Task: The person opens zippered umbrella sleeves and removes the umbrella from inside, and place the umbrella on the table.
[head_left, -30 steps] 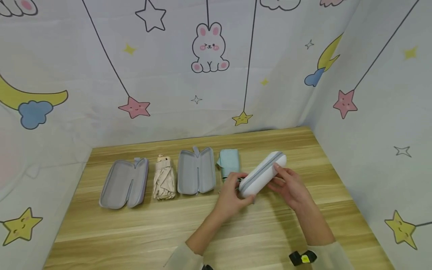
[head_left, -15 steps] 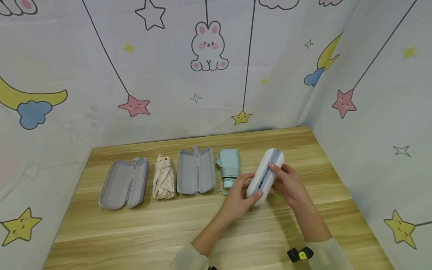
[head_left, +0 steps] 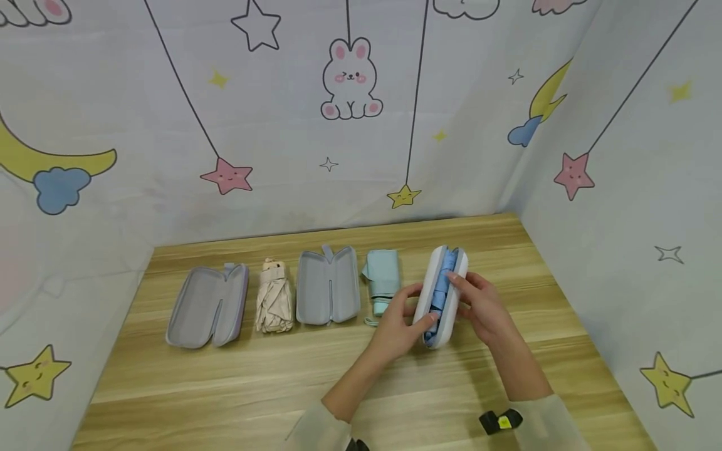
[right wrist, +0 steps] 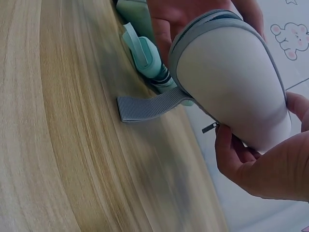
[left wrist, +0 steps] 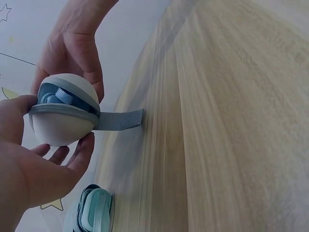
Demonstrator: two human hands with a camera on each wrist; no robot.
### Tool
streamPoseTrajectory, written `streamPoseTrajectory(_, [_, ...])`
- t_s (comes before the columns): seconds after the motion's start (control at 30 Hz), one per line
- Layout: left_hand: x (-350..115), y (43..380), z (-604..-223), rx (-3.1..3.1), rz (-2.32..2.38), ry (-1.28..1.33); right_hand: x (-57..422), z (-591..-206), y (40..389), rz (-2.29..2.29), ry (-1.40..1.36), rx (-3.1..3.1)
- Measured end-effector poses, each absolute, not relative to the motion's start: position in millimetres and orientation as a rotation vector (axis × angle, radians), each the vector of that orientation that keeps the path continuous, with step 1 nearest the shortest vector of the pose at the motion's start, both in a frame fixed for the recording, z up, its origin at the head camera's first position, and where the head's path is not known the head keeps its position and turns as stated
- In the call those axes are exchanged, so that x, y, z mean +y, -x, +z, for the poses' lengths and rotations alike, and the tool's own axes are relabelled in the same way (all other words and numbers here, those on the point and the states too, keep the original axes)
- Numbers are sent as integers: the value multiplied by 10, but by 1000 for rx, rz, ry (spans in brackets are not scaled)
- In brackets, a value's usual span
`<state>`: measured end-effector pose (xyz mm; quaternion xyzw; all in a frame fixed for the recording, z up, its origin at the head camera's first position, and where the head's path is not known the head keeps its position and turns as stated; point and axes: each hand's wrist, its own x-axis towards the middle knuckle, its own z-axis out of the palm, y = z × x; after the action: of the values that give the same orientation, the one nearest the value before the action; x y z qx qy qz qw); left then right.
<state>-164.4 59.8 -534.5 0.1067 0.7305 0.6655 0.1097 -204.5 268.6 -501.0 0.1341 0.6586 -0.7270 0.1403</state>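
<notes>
Between both hands, apart from the tabletop, is a white zip case (head_left: 453, 313) with a grey zipper edge. Its top gapes lengthwise and shows a blue folded umbrella (head_left: 442, 285) inside. My left hand (head_left: 397, 326) grips the near left side, thumb at the opening. The right hand (head_left: 485, 307) holds the far right side, its thumb over the blue fabric. From the case's end a grey ribbed strap (left wrist: 118, 121) hangs toward the table. A small zip pull (right wrist: 210, 127) shows beside a right-hand fingertip in the right wrist view.
Left of the hands lies a teal folded umbrella (head_left: 383, 272) with a wrist loop. Farther left are an unzipped grey case (head_left: 314, 288), a beige folded umbrella (head_left: 274, 304) and another unzipped grey-lined case (head_left: 194, 307). A printed curtain (head_left: 271, 125) rises behind the wooden table (head_left: 254, 388).
The white case has turned more upright in view and its zipped slit has spread apart, baring the blue umbrella. Both hands shifted slightly with it. The things on the table stayed put.
</notes>
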Motion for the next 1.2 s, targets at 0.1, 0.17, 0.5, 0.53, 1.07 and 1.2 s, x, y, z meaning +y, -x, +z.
streamPoseTrajectory(0.1, [596,1650,-5341,2146,1953,-294,2698,-5014,2050,-2113,-384,1902])
streamPoseTrajectory(0.17, [601,1654,-5335,2140,1955,-285,2716,-5020,2061,-2116,-375,1904])
streamPoseTrajectory(0.5, [690,1672,-5395,2025,2017,-232,2881,-5052,2188,-2074,-383,1927])
streamPoseTrajectory(0.53, [700,1673,-5409,2011,2028,-225,2898,-5057,2204,-2068,-384,1926])
streamPoseTrajectory(1.07, [867,1733,-5651,1865,2152,-49,3219,-5309,2509,-2108,-286,1732])
streamPoseTrajectory(1.2, [917,1734,-5696,1781,2197,-16,3286,-5366,2579,-2113,-299,1717])
